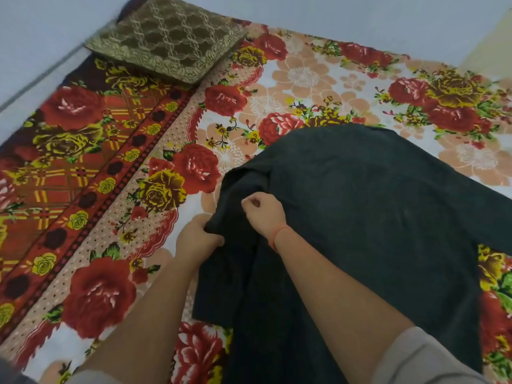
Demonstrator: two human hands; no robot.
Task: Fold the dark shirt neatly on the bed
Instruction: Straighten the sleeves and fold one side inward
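Head view: the bed under a floral sheet carries the shirt spread right of centre, a pillow at the far left corner, the left hand and right hand both gripping the shirt's left edge.

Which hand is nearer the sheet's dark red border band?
Left. The left hand grips the dark shirt at its left edge, right of the dark red border band; the right hand pinches the shirt farther right, away from it.
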